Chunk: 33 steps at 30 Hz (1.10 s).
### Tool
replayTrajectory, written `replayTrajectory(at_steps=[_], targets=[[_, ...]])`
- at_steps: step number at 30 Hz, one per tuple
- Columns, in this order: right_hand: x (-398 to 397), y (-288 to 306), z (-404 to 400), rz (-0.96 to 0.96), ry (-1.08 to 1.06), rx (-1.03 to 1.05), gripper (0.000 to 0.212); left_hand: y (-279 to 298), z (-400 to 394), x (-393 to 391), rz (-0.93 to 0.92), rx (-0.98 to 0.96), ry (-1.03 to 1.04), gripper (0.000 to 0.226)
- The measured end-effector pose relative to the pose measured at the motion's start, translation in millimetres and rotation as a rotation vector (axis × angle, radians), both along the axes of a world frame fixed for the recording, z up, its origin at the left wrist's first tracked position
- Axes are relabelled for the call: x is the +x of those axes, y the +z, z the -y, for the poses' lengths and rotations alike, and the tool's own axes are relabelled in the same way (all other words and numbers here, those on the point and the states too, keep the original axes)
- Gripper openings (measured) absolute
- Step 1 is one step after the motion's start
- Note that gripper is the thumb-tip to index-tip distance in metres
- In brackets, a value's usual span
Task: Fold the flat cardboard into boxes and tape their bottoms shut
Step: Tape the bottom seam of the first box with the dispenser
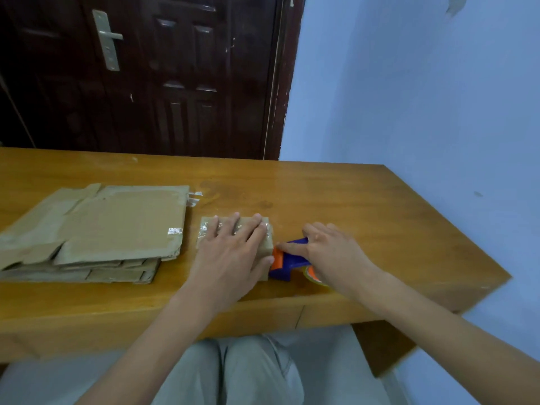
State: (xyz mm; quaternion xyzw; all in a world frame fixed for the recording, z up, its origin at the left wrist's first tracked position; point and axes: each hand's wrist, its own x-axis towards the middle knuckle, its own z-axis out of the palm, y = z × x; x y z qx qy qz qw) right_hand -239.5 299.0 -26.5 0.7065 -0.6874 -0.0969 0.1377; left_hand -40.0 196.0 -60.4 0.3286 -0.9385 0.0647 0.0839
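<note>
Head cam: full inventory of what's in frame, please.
table: one, honey-brown wood, fills the mid-frame
flat cardboard stack: one pile, tan, table left; sheet count unclear
small box: one, tan with glossy tape, table centre, under the left hand
tape dispenser: one, blue and orange, touching the box's right end
door: one, dark brown, metal handle, behind the table
wall: light blue, right
trousers: grey, below the table edge
hands: left hand flat on the box; right hand gripping the dispenser
</note>
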Motion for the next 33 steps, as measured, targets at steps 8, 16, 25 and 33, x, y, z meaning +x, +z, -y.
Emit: replayTrajectory(at_steps=[8,16,25,33], targets=[[-36.5,-5.7,-5.8,0.21,-0.181,-0.005,0.08,4.4,4.1,6.5,-0.067,-0.037,-0.057,0.072],[-65.3,-27.1,-6.6,0.543,-0.262,-0.152,0.099,33.6,34.1,-13.5,0.097,0.315,-0.122,0.07],[-66.2,-23.3,-10.3,0.647,-0.255,-0.217,0.096,25.3,34.9,-9.3,0.007,0.272,-0.179,0.057],[-66.6,-29.6,-13.0,0.735,-0.223,-0.272,0.1,16.9,20.7,4.4,-0.858,0.312,-0.003,0.058]])
